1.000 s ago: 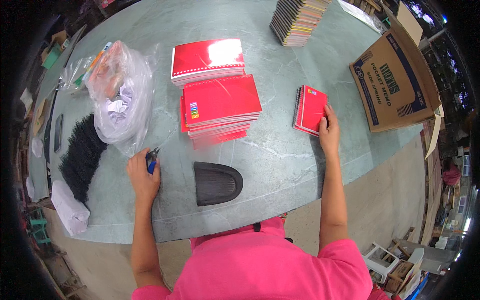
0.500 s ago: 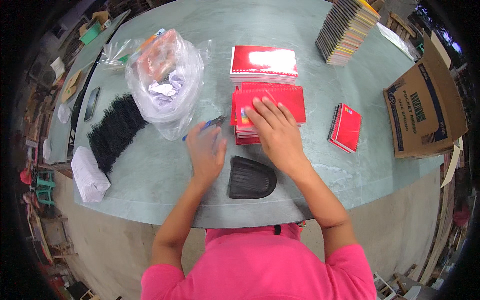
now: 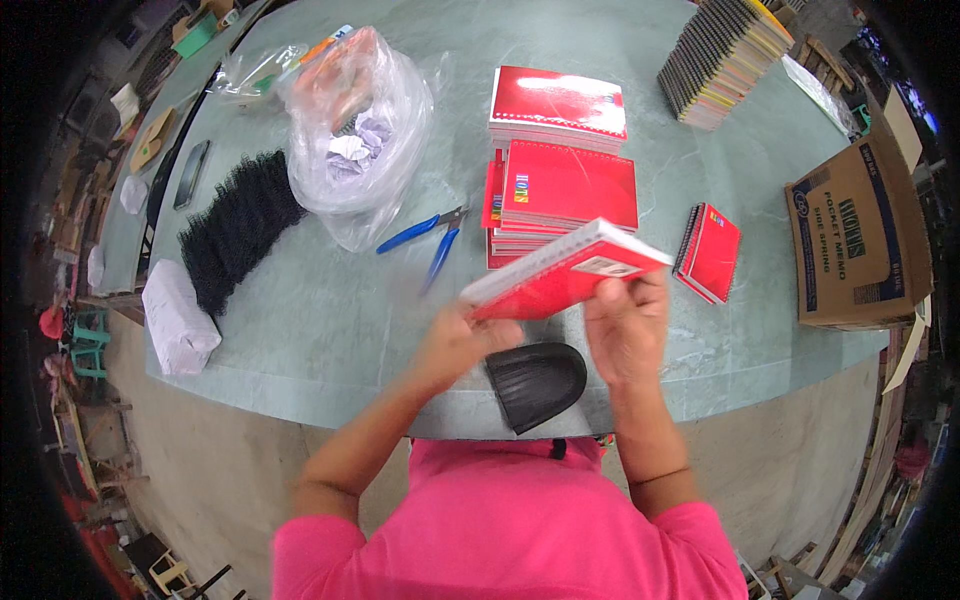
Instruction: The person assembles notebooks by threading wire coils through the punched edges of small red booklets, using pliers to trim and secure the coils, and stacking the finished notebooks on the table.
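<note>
Both L hand [image 3: 448,347] & R hand [image 3: 628,328] gripped opp. ends of a red pad [image 3: 550,288], tilted over the table [image 3: 710,355] nr. red stack [image 3: 580,185], prob. so its pgs. stayed even.

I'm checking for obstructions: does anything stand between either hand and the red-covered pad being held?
Nothing visible does. The left hand and right hand hold the red-covered pad directly, toward opposite ends. The black curved piece lies outside both grips.
</note>
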The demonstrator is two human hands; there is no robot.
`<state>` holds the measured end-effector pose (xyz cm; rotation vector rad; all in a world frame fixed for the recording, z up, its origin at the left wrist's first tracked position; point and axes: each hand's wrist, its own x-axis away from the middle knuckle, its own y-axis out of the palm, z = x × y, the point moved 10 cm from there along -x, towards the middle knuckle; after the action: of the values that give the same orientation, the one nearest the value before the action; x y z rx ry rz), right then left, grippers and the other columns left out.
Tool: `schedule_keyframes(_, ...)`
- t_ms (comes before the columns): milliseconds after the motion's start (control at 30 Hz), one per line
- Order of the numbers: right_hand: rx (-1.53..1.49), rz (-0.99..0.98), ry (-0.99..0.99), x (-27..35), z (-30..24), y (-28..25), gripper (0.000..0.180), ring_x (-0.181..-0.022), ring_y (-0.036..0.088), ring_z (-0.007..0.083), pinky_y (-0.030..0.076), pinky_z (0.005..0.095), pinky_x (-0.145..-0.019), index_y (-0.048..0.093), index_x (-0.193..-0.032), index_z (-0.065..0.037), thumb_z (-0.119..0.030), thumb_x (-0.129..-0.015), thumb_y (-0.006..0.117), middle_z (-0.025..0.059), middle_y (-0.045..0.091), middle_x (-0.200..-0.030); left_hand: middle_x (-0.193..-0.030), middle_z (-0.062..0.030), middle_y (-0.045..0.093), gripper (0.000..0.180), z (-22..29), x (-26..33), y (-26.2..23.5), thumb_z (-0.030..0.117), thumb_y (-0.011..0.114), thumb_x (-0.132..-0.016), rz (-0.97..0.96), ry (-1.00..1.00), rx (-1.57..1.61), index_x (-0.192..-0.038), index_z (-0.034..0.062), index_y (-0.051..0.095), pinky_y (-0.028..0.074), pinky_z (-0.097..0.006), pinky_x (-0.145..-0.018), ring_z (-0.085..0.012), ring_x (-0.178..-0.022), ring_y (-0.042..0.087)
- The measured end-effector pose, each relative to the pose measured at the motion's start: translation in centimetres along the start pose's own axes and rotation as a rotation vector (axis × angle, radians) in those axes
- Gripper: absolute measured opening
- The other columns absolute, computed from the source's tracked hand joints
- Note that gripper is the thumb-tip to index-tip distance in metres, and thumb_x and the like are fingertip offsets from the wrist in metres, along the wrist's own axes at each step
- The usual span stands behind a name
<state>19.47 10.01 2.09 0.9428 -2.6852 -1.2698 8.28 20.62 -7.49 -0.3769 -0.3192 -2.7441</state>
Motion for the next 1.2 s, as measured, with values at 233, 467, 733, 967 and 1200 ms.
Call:
schedule_keyframes(233,0.65,-0.041,0.203,1.3,3.5,-7.3,0.025,-0.096,0.058,0.0144,0.044,0.03,-0.087,0.058,-0.1,-0.001,0.004,-0.077,0.067,0.0053,0.061,-0.102,-0.096,-0.0043,0.065,0.032,2.1,-3.1,-2.5,0.015,0.075,-0.076,0.037,0.217,-0.191,-0.103,0.0034,0.062,0.046,-0.026,-0.08,-0.0113,-0.088,0.059)
schedule_keyframes(467,0.745,-0.036,0.227,1.5,7.0,-7.0,0.025,-0.089,0.057,0.0154,0.045,0.0271,-0.079,0.059,-0.1,-0.003,0.0,-0.076,0.068,0.0058,0.06,-0.093,-0.084,-0.0037,0.065,0.023,-1.2,-3.8,-2.3,0.009,0.075,-0.074,0.09,0.178,-0.215,-0.092,0.0007,0.063,0.046,-0.025,-0.072,-0.0093,-0.078,0.059)
schedule_keyframes(733,1.584,-0.401,-0.524,2.7,2.6,5.3,0.03,-0.083,0.058,0.0274,0.039,0.0388,-0.087,0.061,-0.1,-0.007,-0.008,-0.072,0.07,0.0111,0.06,-0.089,-0.084,-0.0051,0.065,0.023,-1.4,-3.5,-1.5,0.005,0.072,-0.074,0.029,0.262,-0.165,-0.094,0.001,0.063,0.048,-0.026,-0.071,-0.0105,-0.079,0.06)
schedule_keyframes(967,1.64,-0.526,-0.312,3.0,5.9,3.1,0.016,-0.075,0.056,0.0241,0.036,0.0356,-0.071,0.063,-0.087,-0.009,-0.011,-0.072,0.069,0.0057,0.06,-0.077,-0.082,-0.0041,0.064,0.014,7.4,3.2,-17.6,0.015,0.064,-0.082,0.65,0.311,-0.542,-0.091,0.0049,0.065,0.047,-0.028,-0.07,-0.0139,-0.075,0.06)
schedule_keyframes(1200,1.621,-0.535,-0.331,2.9,6.0,3.8,0.016,-0.075,0.055,0.0237,0.035,0.0346,-0.073,0.063,-0.087,-0.01,-0.01,-0.072,0.069,0.0049,0.059,-0.078,-0.083,-0.0163,0.064,0.027,9.6,9.7,-32.5,0.018,0.071,-0.075,1.329,0.179,-1.257,-0.096,0.0043,0.062,0.049,-0.043,-0.074,-0.0341,-0.086,0.061)
